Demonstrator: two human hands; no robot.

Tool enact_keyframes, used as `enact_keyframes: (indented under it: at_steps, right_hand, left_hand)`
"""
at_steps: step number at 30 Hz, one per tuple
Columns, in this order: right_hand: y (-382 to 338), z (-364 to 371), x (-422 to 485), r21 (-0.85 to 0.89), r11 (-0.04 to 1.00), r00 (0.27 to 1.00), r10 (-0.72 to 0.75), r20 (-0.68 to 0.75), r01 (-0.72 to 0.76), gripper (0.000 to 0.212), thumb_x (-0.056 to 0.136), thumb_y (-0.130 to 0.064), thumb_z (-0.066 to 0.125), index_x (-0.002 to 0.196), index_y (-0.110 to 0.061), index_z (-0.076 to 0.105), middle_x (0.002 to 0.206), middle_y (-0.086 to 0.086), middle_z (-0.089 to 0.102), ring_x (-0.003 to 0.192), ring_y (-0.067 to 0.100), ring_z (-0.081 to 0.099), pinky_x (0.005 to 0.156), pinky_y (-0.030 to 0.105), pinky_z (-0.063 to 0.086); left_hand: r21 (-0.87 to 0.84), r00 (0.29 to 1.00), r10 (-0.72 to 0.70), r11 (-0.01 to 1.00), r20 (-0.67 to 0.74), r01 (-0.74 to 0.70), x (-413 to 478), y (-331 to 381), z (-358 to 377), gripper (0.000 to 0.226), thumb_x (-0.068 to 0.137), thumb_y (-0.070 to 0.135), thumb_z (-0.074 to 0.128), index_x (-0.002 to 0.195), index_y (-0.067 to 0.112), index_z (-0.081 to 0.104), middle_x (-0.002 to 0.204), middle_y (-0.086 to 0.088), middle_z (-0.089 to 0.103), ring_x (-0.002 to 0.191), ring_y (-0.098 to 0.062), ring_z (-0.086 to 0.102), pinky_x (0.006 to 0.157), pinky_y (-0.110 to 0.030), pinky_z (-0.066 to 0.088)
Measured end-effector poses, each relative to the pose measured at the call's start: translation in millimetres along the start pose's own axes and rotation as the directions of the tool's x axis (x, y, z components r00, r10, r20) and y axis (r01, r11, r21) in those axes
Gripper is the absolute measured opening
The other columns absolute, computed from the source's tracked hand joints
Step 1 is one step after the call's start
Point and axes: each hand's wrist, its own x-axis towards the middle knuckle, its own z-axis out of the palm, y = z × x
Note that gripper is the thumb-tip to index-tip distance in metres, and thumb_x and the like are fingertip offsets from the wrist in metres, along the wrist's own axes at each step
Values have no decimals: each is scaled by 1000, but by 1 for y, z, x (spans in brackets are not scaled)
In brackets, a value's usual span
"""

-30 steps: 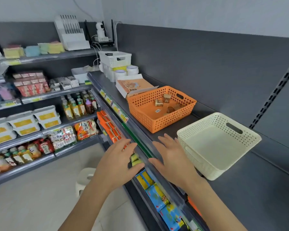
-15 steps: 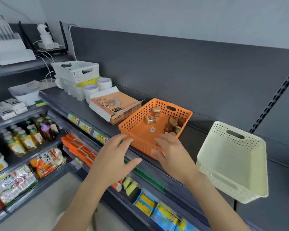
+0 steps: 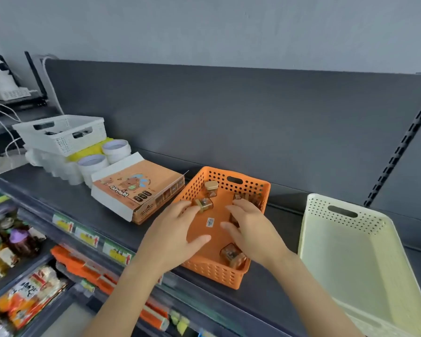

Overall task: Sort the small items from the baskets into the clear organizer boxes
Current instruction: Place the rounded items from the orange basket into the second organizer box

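seemingly barely begun: left hand (image 3: 178, 237) and right hand (image 3: 254, 233) hover spread-fingered, grasping nothing, over the orange basket (image 3: 252, 188), whose small cubes (image 3: 232, 254) lie unsorted.

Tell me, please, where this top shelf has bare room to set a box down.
Bare shelf shows between the orange basket and the cream basket, and in front of the printed box. The left end is crowded: white basket, tape rolls.

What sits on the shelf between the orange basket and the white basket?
Head view: an orange printed box and two white rolls, between the orange basket and the white basket.
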Motion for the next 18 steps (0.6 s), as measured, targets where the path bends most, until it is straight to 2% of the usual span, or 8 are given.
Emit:
enact_keyframes:
  at_steps: [7, 11, 15, 18]
  right_hand:
    - [17, 18, 27, -42, 999, 996, 34, 77, -31, 44, 94, -34, 52, 132, -13, 50, 141, 5, 44, 133, 21, 37, 109, 31, 34]
    - [23, 24, 38, -54, 996, 994, 77, 80, -73, 39, 94, -32, 52, 128, -13, 54, 136, 4, 48, 132, 20, 38, 108, 27, 32]
    - [26, 26, 44, -73, 988, 986, 143, 87, -137, 41, 94, -33, 51, 132, -15, 51, 143, 2, 42, 135, 18, 34, 107, 29, 33]
    - [30, 24, 50, -92, 977, 976, 201, 88, -193, 43, 95, -34, 50, 133, -16, 50, 145, 0, 40, 135, 17, 35, 106, 30, 37]
  left_hand:
    - [6, 998, -5, 1000, 60, 4, 35, -23, 15, 67, 87, 58, 51, 144, 29, 32, 151, 12, 23, 138, -7, 24, 109, -28, 28]
    - [-25, 993, 71, 997, 91, -69, 57, -29, 21, 66, 88, 57, 50, 145, 30, 30, 152, 13, 22, 138, -7, 25, 107, -27, 31]
    - [-26, 979, 127, 992, 160, -124, 80, -41, 30, 69, 86, 57, 52, 146, 29, 30, 152, 11, 23, 136, -8, 30, 106, -28, 34]
    - [5, 962, 188, 981, 198, -193, 100, -46, 35, 66, 89, 50, 53, 146, 26, 30, 152, 8, 26, 136, -11, 31, 108, -30, 36]
